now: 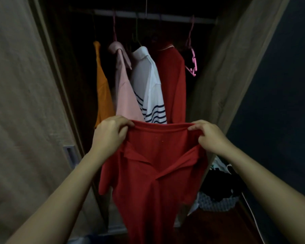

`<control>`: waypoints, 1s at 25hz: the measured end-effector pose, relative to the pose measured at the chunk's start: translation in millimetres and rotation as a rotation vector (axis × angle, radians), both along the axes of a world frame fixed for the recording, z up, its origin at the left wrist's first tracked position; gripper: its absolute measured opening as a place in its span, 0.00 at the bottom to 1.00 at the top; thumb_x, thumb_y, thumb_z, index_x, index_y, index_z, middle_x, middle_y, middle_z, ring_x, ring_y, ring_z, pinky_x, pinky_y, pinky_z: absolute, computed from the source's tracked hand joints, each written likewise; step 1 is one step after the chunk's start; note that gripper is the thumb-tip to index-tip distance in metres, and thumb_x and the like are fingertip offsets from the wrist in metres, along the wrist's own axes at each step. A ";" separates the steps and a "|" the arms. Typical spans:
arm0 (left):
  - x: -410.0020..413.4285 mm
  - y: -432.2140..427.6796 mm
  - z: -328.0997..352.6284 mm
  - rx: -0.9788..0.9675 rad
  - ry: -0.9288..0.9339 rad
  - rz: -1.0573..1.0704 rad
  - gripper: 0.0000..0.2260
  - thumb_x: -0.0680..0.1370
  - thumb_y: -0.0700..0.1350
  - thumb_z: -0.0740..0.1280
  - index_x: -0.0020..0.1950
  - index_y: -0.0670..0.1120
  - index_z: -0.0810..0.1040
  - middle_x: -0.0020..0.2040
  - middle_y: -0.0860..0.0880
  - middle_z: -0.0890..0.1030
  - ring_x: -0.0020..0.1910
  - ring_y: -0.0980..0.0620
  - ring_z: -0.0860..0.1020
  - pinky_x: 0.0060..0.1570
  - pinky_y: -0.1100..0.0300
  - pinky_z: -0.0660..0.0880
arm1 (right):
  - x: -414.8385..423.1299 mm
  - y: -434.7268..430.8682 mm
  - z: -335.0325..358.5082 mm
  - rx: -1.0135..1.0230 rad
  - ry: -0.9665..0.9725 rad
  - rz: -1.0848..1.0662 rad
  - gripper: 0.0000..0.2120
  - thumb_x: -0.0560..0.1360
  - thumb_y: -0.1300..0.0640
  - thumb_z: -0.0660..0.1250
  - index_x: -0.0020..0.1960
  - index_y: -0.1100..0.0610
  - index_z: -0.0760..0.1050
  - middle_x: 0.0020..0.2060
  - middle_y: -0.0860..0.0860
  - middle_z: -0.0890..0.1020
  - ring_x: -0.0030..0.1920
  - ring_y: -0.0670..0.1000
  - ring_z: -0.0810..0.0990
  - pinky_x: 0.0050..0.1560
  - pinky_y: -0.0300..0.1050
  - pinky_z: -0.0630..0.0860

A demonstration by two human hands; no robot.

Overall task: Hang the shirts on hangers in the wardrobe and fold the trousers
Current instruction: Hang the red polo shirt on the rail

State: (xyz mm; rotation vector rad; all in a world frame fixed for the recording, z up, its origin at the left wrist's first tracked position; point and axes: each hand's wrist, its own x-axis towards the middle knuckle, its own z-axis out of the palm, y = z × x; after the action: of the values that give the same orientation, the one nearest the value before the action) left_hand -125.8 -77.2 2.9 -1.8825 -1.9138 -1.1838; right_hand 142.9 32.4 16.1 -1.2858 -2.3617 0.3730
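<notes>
A red knitted polo shirt [153, 166] hangs in front of the open wardrobe, stretched between both hands. The left hand [109, 133] pinches the top edge at its left corner; the right hand [209, 136] pinches the right corner, fingers curled over the fabric. Beyond, four shirts hang from the pale metal rail [148, 15]: orange [102, 88], pink [126, 95], white with navy stripes [151, 88], dark red [173, 81]. An empty pink plastic hanger [192, 59] hangs at the right, near the beige wardrobe door [227, 67].
</notes>
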 end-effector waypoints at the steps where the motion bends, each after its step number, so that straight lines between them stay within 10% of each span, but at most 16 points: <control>1: 4.1 3.1 9.5 0.052 0.004 -0.006 0.14 0.70 0.46 0.58 0.44 0.48 0.83 0.44 0.51 0.83 0.46 0.47 0.80 0.48 0.52 0.76 | 3.2 4.4 7.7 0.012 0.052 0.001 0.26 0.67 0.75 0.55 0.58 0.59 0.78 0.63 0.49 0.75 0.62 0.49 0.74 0.58 0.36 0.69; 5: 15.0 16.0 58.6 0.328 -0.036 0.036 0.13 0.72 0.46 0.60 0.43 0.47 0.84 0.41 0.55 0.81 0.46 0.50 0.76 0.49 0.59 0.71 | 12.9 23.4 57.0 0.243 0.249 -0.011 0.23 0.65 0.74 0.59 0.54 0.58 0.81 0.59 0.50 0.78 0.59 0.50 0.76 0.64 0.41 0.68; 15: 69.2 97.5 146.9 0.291 -0.214 -0.005 0.15 0.70 0.51 0.60 0.42 0.46 0.84 0.37 0.50 0.83 0.39 0.59 0.79 0.44 0.62 0.73 | 4.6 69.6 115.5 0.336 0.117 0.160 0.23 0.64 0.70 0.60 0.55 0.58 0.80 0.59 0.50 0.79 0.60 0.52 0.76 0.65 0.46 0.69; 25: 129.0 291.7 190.4 -0.243 -0.198 0.066 0.24 0.78 0.54 0.62 0.67 0.37 0.70 0.65 0.37 0.74 0.65 0.40 0.71 0.60 0.56 0.69 | 12.0 92.5 130.3 0.404 -0.116 0.260 0.23 0.67 0.67 0.60 0.59 0.55 0.77 0.62 0.45 0.75 0.60 0.51 0.73 0.63 0.51 0.70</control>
State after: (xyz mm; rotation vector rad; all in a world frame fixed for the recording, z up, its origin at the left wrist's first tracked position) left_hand 3.2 214.5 193.4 -1.8574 -2.3001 -1.2054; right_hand 154.9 124.9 146.4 -0.8373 -2.5366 -0.1077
